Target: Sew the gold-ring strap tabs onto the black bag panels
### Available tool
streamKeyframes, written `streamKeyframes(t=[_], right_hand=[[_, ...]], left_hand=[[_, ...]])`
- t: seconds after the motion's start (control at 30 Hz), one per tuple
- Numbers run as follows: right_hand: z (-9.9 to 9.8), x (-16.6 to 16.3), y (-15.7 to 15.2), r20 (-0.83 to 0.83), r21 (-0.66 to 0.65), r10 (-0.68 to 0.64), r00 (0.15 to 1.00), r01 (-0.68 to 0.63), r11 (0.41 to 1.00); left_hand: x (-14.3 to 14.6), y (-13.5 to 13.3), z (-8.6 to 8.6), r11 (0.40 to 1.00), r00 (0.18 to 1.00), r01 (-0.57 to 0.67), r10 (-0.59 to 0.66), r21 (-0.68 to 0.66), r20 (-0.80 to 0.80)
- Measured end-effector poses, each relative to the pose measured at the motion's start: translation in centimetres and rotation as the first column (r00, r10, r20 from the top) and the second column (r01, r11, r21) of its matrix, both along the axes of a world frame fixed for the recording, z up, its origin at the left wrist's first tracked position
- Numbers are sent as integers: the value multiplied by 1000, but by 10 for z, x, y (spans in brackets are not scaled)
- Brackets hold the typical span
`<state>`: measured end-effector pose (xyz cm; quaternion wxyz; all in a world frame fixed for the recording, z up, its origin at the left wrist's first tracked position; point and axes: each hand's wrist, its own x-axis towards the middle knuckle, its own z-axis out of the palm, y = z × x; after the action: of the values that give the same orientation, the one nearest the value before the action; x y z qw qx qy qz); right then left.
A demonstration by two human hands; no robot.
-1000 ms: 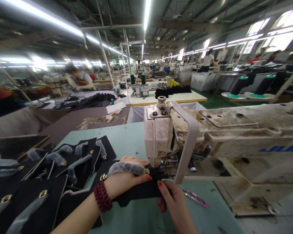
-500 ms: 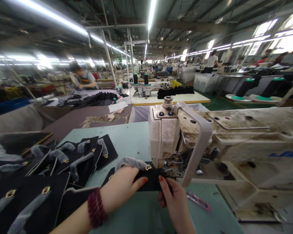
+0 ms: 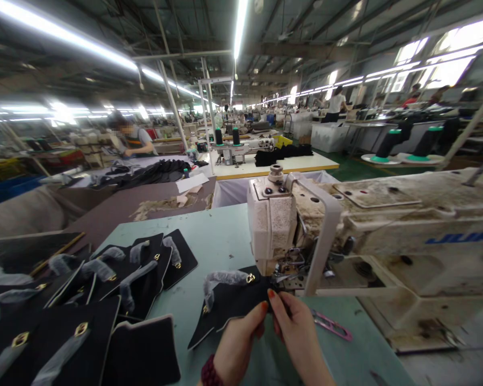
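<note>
My left hand (image 3: 236, 343) and my right hand (image 3: 298, 335) meet at the near edge of a black fabric piece (image 3: 229, 305), both pinching it with fingertips together. The piece carries a gold clasp (image 3: 250, 277) wrapped in clear film and lies on the pale green table (image 3: 209, 236). Its far end sits under the presser foot (image 3: 284, 268) of the worn white sewing machine (image 3: 346, 225). A dark red bead bracelet (image 3: 209, 373) is on my left wrist.
A pile of similar black pieces with gold clasps (image 3: 84, 289) covers the table's left side. Pink thread snips (image 3: 332, 326) lie right of my hands. Another worker (image 3: 131, 140) sits at a far table. More sewing tables stand behind.
My left hand slid off the top of the piece and came back beside my right hand. The piece has turned, its left corner swinging toward me.
</note>
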<state>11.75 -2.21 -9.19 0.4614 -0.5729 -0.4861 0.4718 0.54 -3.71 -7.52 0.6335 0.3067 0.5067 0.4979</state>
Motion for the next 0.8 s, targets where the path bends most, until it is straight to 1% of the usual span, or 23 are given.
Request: streamKeyframes(t=[0.03, 0.13, 0.23, 0.37, 0.5, 0.6, 0.67, 0.73, 0.8], right_hand=[[-2, 1, -1, 1, 16, 0, 1000, -1, 1000], [-6, 6, -6, -15, 44, 65, 998, -65, 997], [-6, 12, -14, -52, 36, 140, 989, -138, 990], [-7, 17, -18, -96, 10, 171, 981, -170, 985], [-8, 17, -11, -108, 3, 200, 974, -201, 980], [-5, 13, -7, -103, 15, 178, 979, -177, 984], [-3, 10, -5, -101, 21, 128, 987, -127, 992], [-1, 8, -5, -103, 12, 84, 991, -83, 996], [2, 7, -4, -111, -14, 67, 992, -69, 997]], left_hand=[[0, 0, 2, 1000, 1000, 7, -7, -12, -28], [-1, -3, 5, 999, 993, 14, -17, -30, -119], [-1, -5, 5, 997, 984, 14, -27, -75, -177], [0, -3, 9, 995, 985, 26, -41, -91, -167], [0, 1, 13, 995, 987, 27, -43, -100, -158], [0, 8, 13, 994, 992, 16, -29, -110, -125], [0, 12, 13, 993, 996, 2, -12, -115, -84], [0, 14, 14, 993, 999, 3, -9, -119, -50], [0, 16, 16, 993, 999, 11, -16, -118, -41]])
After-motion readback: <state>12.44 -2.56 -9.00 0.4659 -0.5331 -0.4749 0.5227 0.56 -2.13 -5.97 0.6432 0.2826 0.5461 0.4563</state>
